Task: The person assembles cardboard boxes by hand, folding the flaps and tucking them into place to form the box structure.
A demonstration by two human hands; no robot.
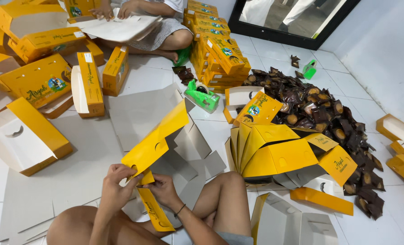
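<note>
Bottom centre: left hand point(116, 185) and right hand point(162, 188) both pinch a flat yellow carton blank point(155, 144), fingers closed on its lower flaps; the blank tilts up toward mid-frame over grey unfolded sheets point(138, 113). Just right, a nested stack of half-folded yellow boxes point(274, 152). Further up, centre, a green tape dispenser point(203, 96). Right side, a big heap of dark wrapped sweets point(324, 118). Top of frame, another person's hands point(115, 9) on a white sheet, next to stacked finished boxes point(217, 54).

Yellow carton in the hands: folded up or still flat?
Part-folded: the yellow carton has panels bent at angles, grey inside showing, not closed; left hand and right hand grip its lower flaps.
</note>
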